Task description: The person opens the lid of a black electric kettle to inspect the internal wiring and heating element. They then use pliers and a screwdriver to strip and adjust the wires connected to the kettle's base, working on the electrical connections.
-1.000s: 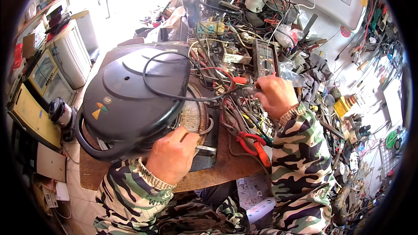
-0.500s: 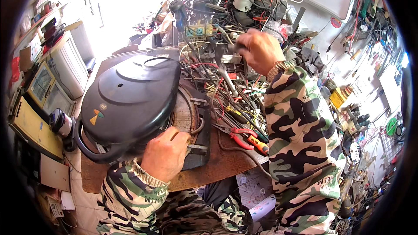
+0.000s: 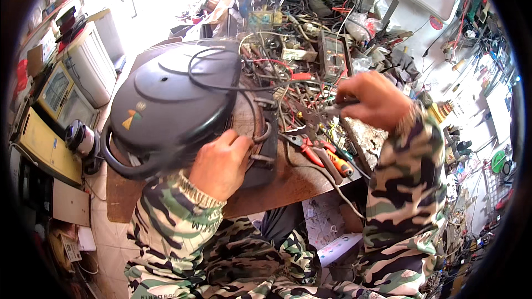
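A black electric griddle (image 3: pixel 172 94) with a domed lid, probably a baking pan, stands on the wooden table; its lid sits askew over a brown, worn round base (image 3: pixel 247 113). My left hand (image 3: pixel 223 163) is closed at the near right rim, by a curved metal loop (image 3: pixel 265 132); what its curled fingers grip is hidden. Up to the right, my right hand (image 3: pixel 372 99) is closed around a dark, narrow tool, blurred and mostly covered. A black cord (image 3: pixel 244 87) arcs across the lid toward that hand. Red-handled pliers (image 3: pixel 310 152) and an orange-handled tool (image 3: pixel 339 160) lie below it.
Tangled cables, parts and tools (image 3: pixel 299 27) heap up along the table's far and right side. The wooden table edge (image 3: pixel 266 202) is nearest me. On the left stand a jar-shaped appliance (image 3: pixel 83 138) and cabinets (image 3: pixel 47 144). Tools hang on the right wall.
My right hand has moved right and nearer to me. A black cord now crosses the lid. The view has shifted slightly; my left hand stays at the griddle's rim.
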The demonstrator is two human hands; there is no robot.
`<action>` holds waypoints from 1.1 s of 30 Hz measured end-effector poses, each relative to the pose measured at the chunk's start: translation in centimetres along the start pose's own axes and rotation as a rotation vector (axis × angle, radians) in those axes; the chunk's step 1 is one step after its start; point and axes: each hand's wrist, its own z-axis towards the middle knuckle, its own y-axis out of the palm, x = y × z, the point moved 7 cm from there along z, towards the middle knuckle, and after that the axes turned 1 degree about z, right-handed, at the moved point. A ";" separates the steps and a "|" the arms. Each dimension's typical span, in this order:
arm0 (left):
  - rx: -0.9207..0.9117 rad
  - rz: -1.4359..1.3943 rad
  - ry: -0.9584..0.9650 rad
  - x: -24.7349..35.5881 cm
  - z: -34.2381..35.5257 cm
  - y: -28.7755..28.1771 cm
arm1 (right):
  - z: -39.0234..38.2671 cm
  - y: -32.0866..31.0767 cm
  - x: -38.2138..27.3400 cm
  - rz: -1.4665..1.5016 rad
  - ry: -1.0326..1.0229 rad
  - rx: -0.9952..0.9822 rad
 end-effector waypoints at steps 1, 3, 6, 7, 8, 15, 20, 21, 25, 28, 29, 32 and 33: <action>-0.008 -0.014 0.034 0.5 0.3 0.6 | -2.8 0.3 -0.5 -0.046 0.147 0.029; 0.001 -0.106 0.134 2.2 1.7 1.4 | -8.2 2.4 -0.1 -0.125 0.217 0.198; -0.008 -0.086 0.127 2.2 1.3 1.2 | -9.2 12.6 1.3 -0.317 0.354 0.354; -0.031 -0.090 0.132 1.7 1.2 2.0 | -10.3 11.3 -0.6 -0.197 0.380 0.370; -0.027 -0.071 0.204 1.1 0.9 1.9 | -11.1 11.4 -1.6 -0.097 0.290 0.670; -0.126 -0.044 0.105 -1.6 1.0 2.2 | -11.8 18.1 -1.8 -0.043 0.574 0.779; -0.089 -0.056 0.198 -1.5 2.3 2.5 | -14.3 14.9 -4.1 -0.189 0.654 0.856; -0.078 -0.068 0.233 -1.4 2.1 2.2 | -16.0 14.0 -4.9 -0.292 0.622 0.980; -0.079 -0.033 0.265 0.0 1.5 2.1 | -21.6 13.6 -9.0 -0.092 0.544 0.772; -0.098 -0.037 0.146 1.0 1.3 1.4 | -27.1 15.3 -10.8 -0.084 0.525 0.787; -0.083 -0.025 0.184 1.1 1.1 1.1 | -28.9 15.6 -10.7 -0.104 0.588 0.794; -0.054 -0.068 0.162 2.1 0.9 1.0 | -32.5 18.7 -9.6 -0.047 0.825 0.610; -0.063 -0.085 0.135 2.3 1.0 1.0 | -32.5 19.2 -9.2 -0.036 0.875 0.588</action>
